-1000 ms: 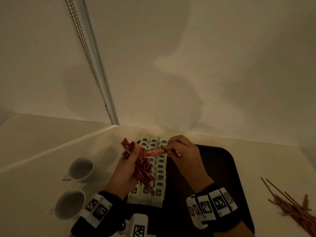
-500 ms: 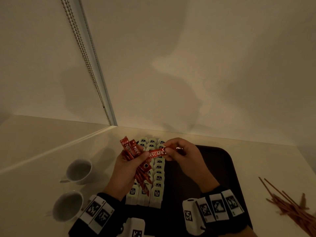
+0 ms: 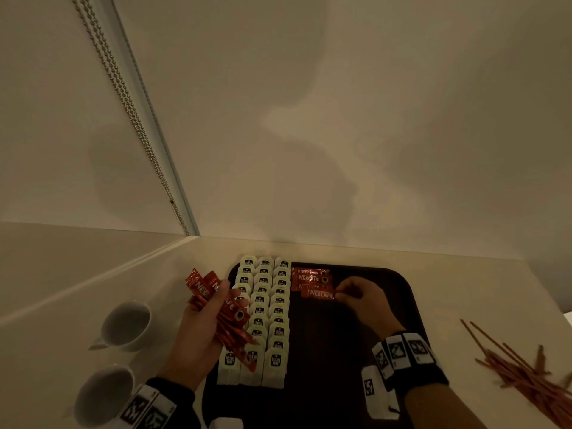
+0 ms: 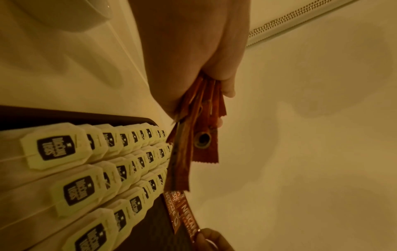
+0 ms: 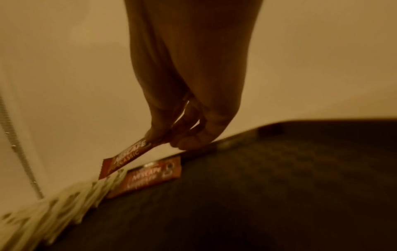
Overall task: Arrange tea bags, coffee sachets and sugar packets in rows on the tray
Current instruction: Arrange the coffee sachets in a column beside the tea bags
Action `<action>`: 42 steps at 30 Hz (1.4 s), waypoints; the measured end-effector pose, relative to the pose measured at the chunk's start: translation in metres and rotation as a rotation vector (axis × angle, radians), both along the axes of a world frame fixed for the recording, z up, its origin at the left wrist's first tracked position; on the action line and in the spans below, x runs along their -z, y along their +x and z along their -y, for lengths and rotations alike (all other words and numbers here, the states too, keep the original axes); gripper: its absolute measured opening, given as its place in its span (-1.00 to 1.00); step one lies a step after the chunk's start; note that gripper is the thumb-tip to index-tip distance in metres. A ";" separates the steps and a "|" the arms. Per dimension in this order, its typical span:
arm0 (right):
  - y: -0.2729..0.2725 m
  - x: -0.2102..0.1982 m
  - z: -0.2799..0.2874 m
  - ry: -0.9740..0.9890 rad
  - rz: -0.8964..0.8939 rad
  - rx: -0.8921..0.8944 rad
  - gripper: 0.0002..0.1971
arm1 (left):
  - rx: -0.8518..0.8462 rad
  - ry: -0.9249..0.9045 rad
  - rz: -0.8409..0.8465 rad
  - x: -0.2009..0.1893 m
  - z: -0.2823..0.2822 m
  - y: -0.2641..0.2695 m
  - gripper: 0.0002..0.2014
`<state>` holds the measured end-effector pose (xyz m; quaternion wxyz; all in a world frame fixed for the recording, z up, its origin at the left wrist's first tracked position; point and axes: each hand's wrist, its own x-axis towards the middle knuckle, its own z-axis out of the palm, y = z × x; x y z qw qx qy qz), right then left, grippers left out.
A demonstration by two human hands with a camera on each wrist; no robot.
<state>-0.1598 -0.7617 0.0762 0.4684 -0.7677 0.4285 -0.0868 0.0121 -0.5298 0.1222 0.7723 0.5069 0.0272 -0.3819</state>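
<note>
Two white cups (image 3: 127, 325) stand at the counter's (image 3: 192, 261) left edge, one nearer you (image 3: 103, 394), both well apart from the tray.

Your left hand (image 3: 201, 332) hovers over the tray's left edge, its grip closed round a fanned bundle of red coffee sachets (image 3: 216, 305); the left wrist view shows the sachets (image 4: 201, 135) hanging from your curled fingers (image 4: 227, 88).

Dark tray (image 3: 371, 320), set against the counter's back edge. Tea bags (image 3: 266, 308) fill its left side in three overlapping rows running from the back edge toward you, tags facing up; the left wrist view reads the same rows (image 4: 71, 186).

Just right of the tea bags, at the tray's back edge, laid coffee sachets (image 3: 311, 278) lie crosswise, stacked one below another.

Your right hand (image 3: 362, 301) pinches one coffee sachet (image 3: 318, 294) by its right end, at the near end of that stack. In the right wrist view this sachet (image 5: 126, 158) tilts, its far end down toward the laid ones; whether it touches them you cannot tell.

A loose heap of thin reddish-brown sticks (image 3: 520, 366) lies at the counter's right edge, apart from the tray.
</note>
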 end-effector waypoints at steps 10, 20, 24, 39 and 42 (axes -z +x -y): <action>0.028 0.034 -0.001 -0.057 -0.077 0.045 -0.87 | -0.007 0.039 -0.011 0.002 -0.003 0.001 -0.89; 0.045 0.047 0.008 -0.176 -0.168 0.092 -0.76 | -0.008 0.042 -0.021 -0.001 -0.003 0.001 -0.87; 0.045 0.049 0.008 -0.215 -0.137 0.091 -0.76 | 0.019 0.020 -0.026 -0.001 0.000 -0.001 -0.78; 0.072 -0.052 -0.091 0.042 0.346 -0.433 -0.80 | 0.047 -0.042 -0.078 -0.006 0.021 -0.011 -0.71; 0.070 -0.061 -0.089 0.052 0.394 -0.329 -0.88 | 0.065 -0.040 -0.055 -0.013 0.021 -0.010 -0.81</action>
